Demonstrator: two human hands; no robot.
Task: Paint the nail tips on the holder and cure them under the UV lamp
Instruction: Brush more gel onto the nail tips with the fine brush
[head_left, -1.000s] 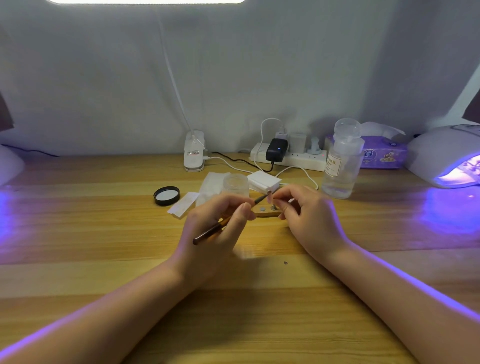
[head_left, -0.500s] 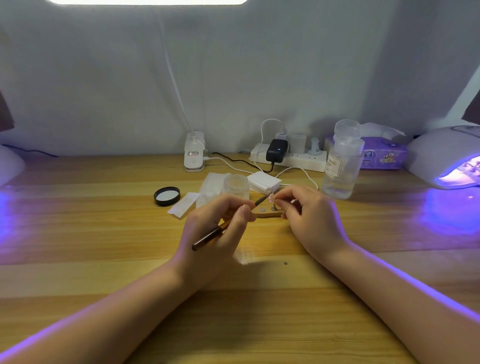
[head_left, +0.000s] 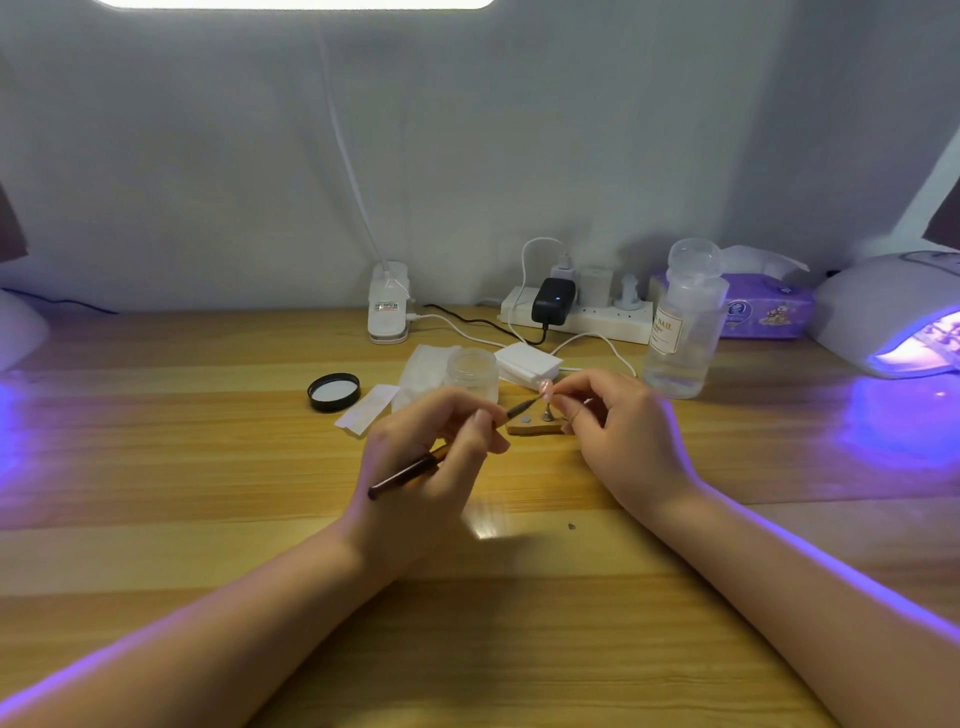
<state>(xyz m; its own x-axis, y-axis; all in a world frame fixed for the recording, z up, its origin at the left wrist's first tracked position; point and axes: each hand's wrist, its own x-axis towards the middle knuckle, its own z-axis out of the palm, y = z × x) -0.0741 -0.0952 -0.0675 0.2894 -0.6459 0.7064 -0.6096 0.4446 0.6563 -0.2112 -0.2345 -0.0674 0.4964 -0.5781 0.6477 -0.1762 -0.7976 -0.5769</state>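
My left hand (head_left: 431, 467) pinches a thin dark-handled nail brush (head_left: 415, 470), bristles angled toward 2 o'clock onto a tiny pinkish nail tip (head_left: 545, 385). My right hand (head_left: 618, 431) pinches that tip's stand just above the small wooden holder block (head_left: 535, 428). A clear open jar (head_left: 471, 371) sits at 12, its black lid (head_left: 333, 392) at 10, and a glowing white UV lamp (head_left: 893, 317) at 2.

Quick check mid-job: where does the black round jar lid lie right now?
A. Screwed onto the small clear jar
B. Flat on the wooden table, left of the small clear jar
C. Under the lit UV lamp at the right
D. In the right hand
B: the black round jar lid lies flat on the wooden table, left of the open small clear jar, apart from both hands.
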